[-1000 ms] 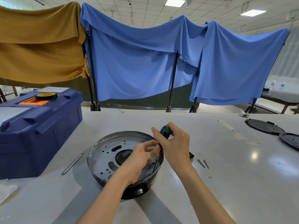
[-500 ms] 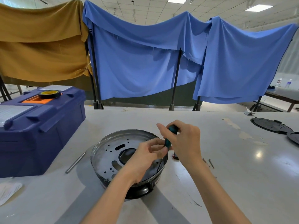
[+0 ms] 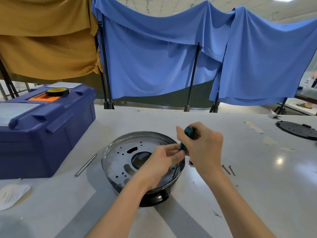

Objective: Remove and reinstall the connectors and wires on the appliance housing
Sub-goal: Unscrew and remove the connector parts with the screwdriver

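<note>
With the housing just right of the toolbox, the right hand grips the screwdriver and the left hand pinches its lower end, so the tip is best held seated, pressing down while turning.

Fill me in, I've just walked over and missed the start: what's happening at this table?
A person is working on a round metal housing that sits on the white table. The right hand grips a green-handled screwdriver, its shaft angled down inside the housing near the right rim. The left hand pinches the screwdriver just below the handle, steadying it. Two loose screws lie on the table to the right, and a blue toolbox stands at the left.
</note>
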`<move>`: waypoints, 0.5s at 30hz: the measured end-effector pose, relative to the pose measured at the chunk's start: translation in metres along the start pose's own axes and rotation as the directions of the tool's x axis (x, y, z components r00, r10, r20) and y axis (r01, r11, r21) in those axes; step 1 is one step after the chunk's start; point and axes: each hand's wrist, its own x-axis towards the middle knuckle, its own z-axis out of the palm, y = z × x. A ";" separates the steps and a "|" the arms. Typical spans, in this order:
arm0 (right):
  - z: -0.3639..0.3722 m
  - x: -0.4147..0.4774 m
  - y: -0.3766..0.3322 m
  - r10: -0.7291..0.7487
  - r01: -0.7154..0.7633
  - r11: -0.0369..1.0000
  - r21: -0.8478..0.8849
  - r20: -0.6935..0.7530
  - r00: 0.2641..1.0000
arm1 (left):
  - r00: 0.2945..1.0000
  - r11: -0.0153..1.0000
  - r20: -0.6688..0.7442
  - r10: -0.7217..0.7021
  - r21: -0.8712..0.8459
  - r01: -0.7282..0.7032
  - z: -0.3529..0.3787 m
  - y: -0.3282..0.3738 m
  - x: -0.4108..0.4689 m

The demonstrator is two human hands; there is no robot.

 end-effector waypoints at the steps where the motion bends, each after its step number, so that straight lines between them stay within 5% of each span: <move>1: 0.001 0.000 -0.001 0.003 -0.004 0.999 -0.033 -0.015 1.000 | 1.000 1.000 -0.012 -0.015 -0.004 0.015 0.000 0.000 0.001; 4: -0.008 0.014 0.003 0.103 -0.162 0.966 0.203 0.273 0.956 | 0.999 0.998 -0.020 -0.027 -0.054 0.026 -0.004 -0.002 0.002; 7: -0.017 0.018 0.007 0.064 -0.366 0.799 0.477 0.538 0.841 | 0.999 0.991 -0.026 -0.023 -0.133 0.020 -0.009 -0.003 0.001; 15: 0.008 0.002 0.001 0.098 -0.107 0.988 0.113 0.089 0.991 | 0.998 0.996 -0.065 -0.021 -0.086 0.015 -0.005 -0.002 0.005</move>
